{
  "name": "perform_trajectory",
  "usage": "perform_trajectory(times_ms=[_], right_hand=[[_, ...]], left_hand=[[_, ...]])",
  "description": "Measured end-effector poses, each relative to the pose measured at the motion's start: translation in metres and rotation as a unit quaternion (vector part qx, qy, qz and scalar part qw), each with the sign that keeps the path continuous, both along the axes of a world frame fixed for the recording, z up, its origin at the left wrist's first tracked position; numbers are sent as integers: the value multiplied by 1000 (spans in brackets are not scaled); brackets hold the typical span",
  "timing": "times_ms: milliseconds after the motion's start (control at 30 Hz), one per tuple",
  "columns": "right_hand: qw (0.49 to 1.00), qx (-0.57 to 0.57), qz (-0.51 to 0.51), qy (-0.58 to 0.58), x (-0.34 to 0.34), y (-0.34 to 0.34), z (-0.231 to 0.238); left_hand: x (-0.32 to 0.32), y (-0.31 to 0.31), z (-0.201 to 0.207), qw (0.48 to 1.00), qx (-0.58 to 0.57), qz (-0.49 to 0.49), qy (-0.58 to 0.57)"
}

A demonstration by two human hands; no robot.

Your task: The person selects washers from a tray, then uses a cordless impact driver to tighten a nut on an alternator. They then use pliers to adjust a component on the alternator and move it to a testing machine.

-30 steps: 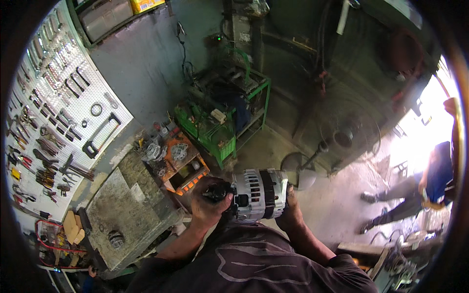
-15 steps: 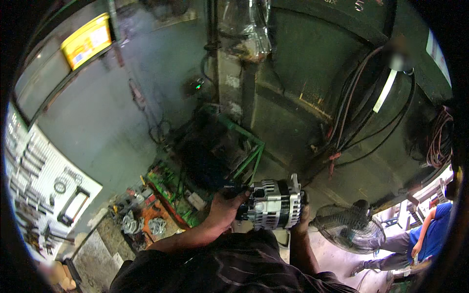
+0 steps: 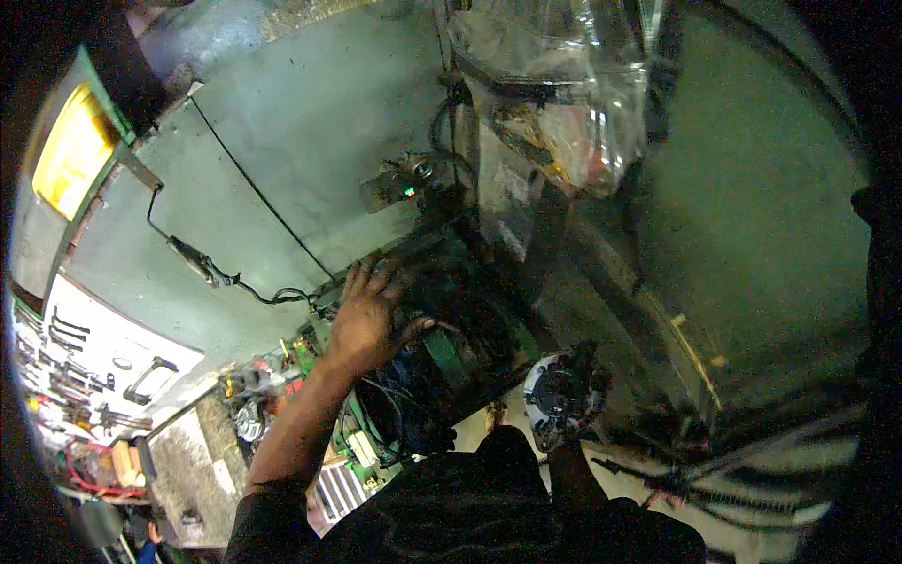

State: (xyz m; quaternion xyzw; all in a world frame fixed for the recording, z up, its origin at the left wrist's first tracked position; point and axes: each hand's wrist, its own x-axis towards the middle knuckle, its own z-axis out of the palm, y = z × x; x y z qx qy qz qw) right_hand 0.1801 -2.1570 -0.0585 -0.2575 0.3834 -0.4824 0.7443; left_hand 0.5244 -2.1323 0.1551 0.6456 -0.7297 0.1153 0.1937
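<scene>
A grey wall (image 3: 272, 179) rises beyond the alternator (image 3: 566, 390), which the right hand (image 3: 567, 438) grasps, fingers mostly hidden; left of the alternator, the left hand (image 3: 365, 324) spreads loosely, its contact unclear

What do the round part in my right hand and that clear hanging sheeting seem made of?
Round part: probably metal, by its dull silver-grey rim; its dark face could be metal or plastic. Clear sheeting: likely soft plastic film, glossy, being see-through, creased and streaked with highlights.
</scene>
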Motion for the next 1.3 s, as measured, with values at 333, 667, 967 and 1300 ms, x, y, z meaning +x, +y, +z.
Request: perform_trajectory(times_ms=[333,667,967,1300], right_hand=[[984,30,162,64,50,-133,-30],[969,12,221,105,106,-187,-49],[969,21,220,110,114,-178,-47],[973,-5,200,115,121,-157,-51]], left_hand=[[-61,79,-15,951,185,87,234],[-30,29,24,978,165,129,-18],[-33,64,33,930,316,133,130],[-31,74,8,979,136,-30,148]])
